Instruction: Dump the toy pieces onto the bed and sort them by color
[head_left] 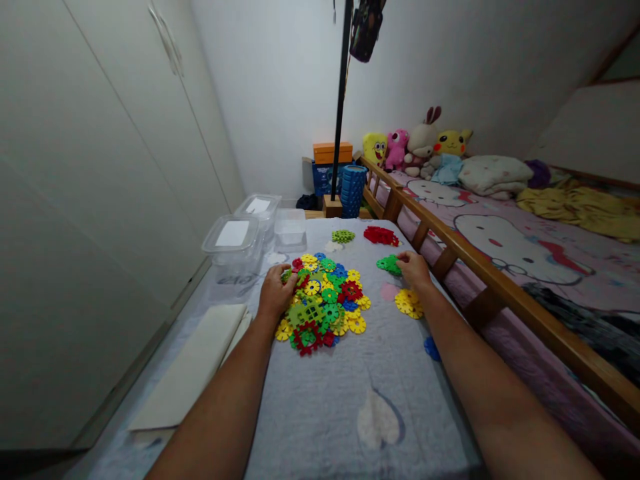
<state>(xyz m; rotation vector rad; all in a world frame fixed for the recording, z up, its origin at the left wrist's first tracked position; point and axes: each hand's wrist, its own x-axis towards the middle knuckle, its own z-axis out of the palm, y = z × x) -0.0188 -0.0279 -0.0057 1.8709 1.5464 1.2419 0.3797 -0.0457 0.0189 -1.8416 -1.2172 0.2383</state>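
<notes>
A mixed heap of plastic interlocking discs (313, 288) in yellow, green, red and blue lies mid-table. At its left edge, my left hand (275, 294) has thumb and fingers closed around a green interlocking piece (286, 275). My right hand (414, 271) is over on the right, its fingertips pinched at a small pile of green discs (387, 265); how many it grips is hidden. Nearest to that wrist is a group of yellow discs (409, 303). Some blue discs (432, 349) are partly covered by my right forearm. Farther back sit red pieces (381, 235) and light-green pieces (343, 236).
Clear plastic boxes, two with lids (233, 233), stand at the table's back left beside an open clear container (291, 230). A folded pale board (195, 367) lies along the left. The wooden bed rail (450, 250) borders the right. A black pole (341, 100) rises behind.
</notes>
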